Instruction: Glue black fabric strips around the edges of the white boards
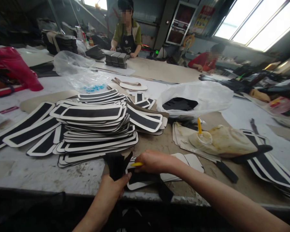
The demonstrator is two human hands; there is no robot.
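My left hand (114,188), at the table's front edge, has its thumb and fingers closed on black strips (116,164) that stick up above it. Just to its right, my right hand (151,161) is closed round a yellow tool (137,164), whose end points left. Beneath the right hand lies a white-edged piece (137,186) with a black centre, and a black strip end (165,192) hangs over the table edge. Plain white pieces (194,162) lie to the right. A tall stack of white-bordered black pieces (91,112) stands behind my left hand.
A stained bag with a yellow stick (199,125) lies right of centre. Behind it sits a white plastic bag (207,96). More bordered pieces (270,164) lie at the right, and a red bottle (19,67) at the far left. Two people (128,35) work across the table.
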